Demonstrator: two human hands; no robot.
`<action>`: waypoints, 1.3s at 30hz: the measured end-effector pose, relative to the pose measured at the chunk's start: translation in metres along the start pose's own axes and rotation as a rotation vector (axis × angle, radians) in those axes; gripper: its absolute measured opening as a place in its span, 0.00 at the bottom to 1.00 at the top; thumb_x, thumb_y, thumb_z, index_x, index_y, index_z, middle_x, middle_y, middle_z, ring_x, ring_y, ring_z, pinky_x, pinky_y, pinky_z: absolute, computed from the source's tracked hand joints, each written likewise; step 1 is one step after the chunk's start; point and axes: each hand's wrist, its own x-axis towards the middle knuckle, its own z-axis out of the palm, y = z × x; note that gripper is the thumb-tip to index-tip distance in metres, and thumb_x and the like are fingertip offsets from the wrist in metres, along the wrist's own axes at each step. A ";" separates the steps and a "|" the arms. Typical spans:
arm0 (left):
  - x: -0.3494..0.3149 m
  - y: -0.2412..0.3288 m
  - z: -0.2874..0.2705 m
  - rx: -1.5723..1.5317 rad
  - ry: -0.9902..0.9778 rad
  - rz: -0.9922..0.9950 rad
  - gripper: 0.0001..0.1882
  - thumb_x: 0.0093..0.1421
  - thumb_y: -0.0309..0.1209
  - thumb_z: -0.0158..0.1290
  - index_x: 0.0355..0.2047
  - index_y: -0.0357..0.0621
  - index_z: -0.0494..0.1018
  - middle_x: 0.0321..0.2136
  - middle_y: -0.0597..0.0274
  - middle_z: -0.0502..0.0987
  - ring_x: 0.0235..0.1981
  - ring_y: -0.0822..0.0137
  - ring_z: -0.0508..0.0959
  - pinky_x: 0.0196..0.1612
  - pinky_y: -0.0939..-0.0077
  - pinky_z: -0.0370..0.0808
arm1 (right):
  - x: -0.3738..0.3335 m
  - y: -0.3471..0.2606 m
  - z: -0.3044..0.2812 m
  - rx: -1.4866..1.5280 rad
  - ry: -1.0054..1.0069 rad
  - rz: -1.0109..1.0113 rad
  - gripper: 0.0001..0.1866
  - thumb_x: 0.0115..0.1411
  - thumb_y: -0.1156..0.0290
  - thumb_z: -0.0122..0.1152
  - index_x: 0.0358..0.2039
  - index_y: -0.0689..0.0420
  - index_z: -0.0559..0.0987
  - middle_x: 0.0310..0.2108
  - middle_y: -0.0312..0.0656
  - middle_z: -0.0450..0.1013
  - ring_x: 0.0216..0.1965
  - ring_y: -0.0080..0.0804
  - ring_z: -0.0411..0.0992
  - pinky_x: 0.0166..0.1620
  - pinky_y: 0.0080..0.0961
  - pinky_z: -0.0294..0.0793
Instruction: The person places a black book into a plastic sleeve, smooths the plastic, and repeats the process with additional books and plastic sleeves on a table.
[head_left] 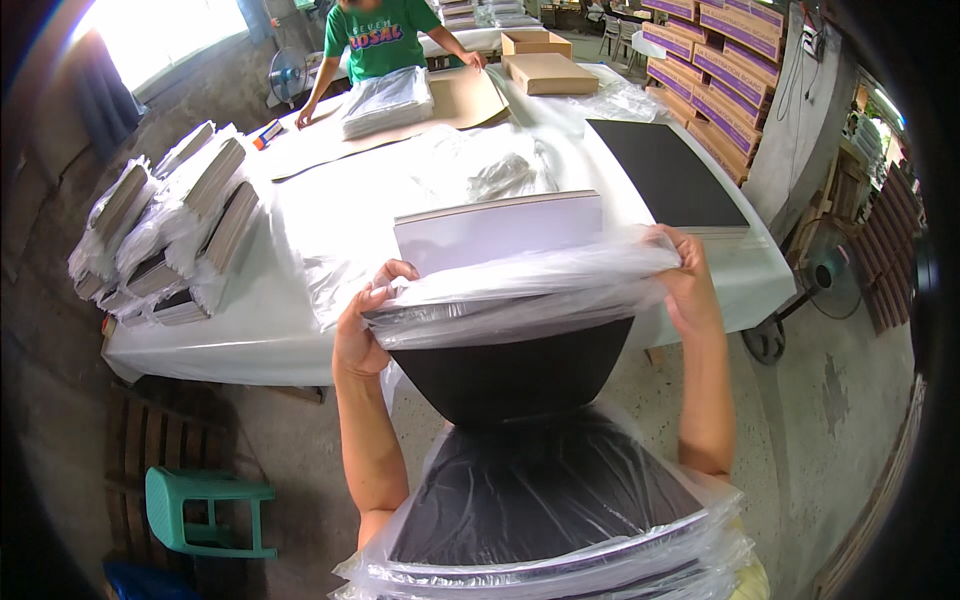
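My left hand (368, 320) and my right hand (688, 272) each pinch one side of a clear plastic bag (540, 285). The bag's film is bunched in a band across a stack of boards, between a white part (500, 235) on the far side and a black part (515, 372) nearer me. Thumbs and fingers are closed on the film at both ends of the band. Close to my body, below the hands, lies a plastic-wrapped stack of black boards (540, 490). Where the boards meet beneath the film is hidden.
Several wrapped board packs (185, 225) are piled on the left of the white-covered table (230, 345). A black-topped board stack (670, 170) lies on the right. Across the table, a person (385, 40) in green stands at another pack. A fan (830, 270) and green stool (210, 510) stand on the floor.
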 end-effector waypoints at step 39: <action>-0.141 -0.207 -0.158 0.115 0.467 -0.579 0.09 0.58 0.32 0.47 0.37 0.42 0.69 0.25 0.68 0.72 0.26 0.75 0.71 0.29 0.80 0.68 | -0.169 0.204 -0.095 0.137 -0.175 0.736 0.19 0.52 0.68 0.60 0.43 0.60 0.70 0.29 0.35 0.72 0.28 0.17 0.69 0.32 0.15 0.69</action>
